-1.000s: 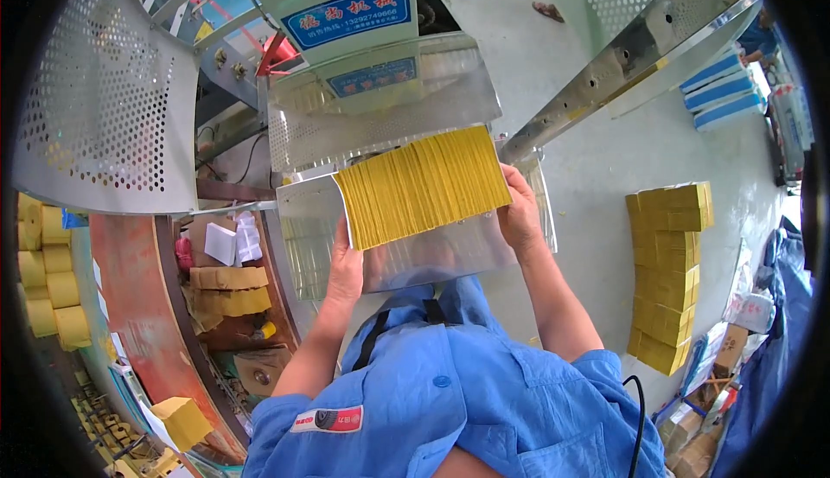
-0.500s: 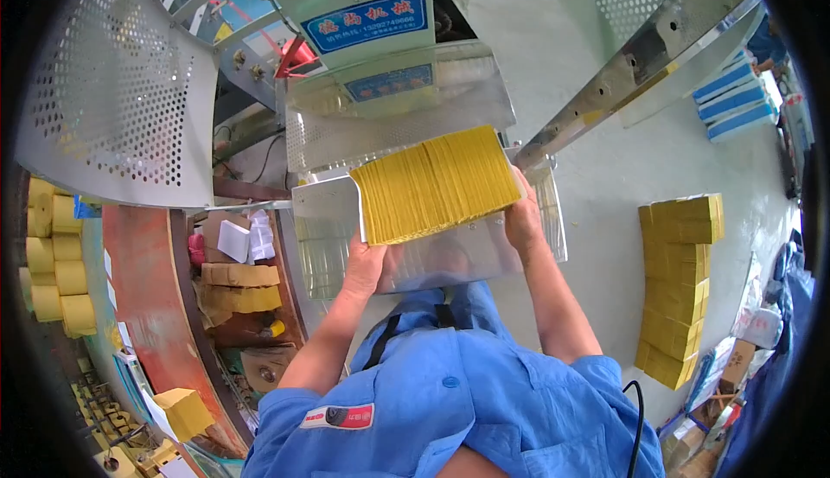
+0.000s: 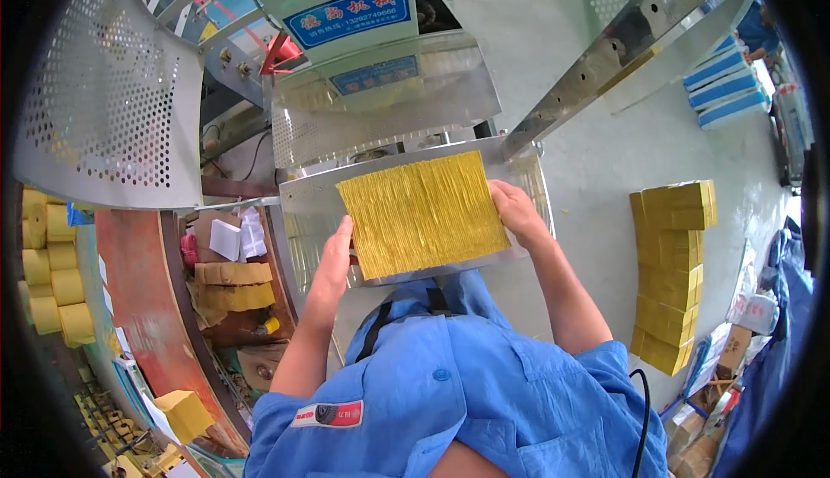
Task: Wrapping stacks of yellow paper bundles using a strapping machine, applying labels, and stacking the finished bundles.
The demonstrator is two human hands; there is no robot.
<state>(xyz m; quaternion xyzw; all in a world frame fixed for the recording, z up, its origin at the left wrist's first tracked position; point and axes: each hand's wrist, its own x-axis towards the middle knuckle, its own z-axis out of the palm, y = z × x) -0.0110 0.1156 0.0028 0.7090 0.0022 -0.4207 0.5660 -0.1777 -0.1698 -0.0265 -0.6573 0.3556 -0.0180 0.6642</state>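
A thick stack of yellow paper (image 3: 424,214) sits between my two hands, with its ridged face toward me. My left hand (image 3: 332,260) presses along its left side, fingers pointing up and away. My right hand (image 3: 519,213) grips the right side near the upper corner, its fingers partly behind the stack. Beneath the stack is a shiny steel tray (image 3: 303,232) at the front of the machine. Whether the stack rests on the tray or is held just above it, I cannot tell.
Beyond the tray is the machine's metal cover (image 3: 380,102). A perforated guard (image 3: 112,115) stands left and a slanted steel bar (image 3: 605,63) right. Yellow paper bundles (image 3: 670,275) lie in a row on the right floor. A reddish bench (image 3: 143,288) with clutter is at left.
The stack has tipped so that its broad ridged face shows more, and it has come slightly nearer me. Both hands have shifted along its sides. The whole view has moved a little.
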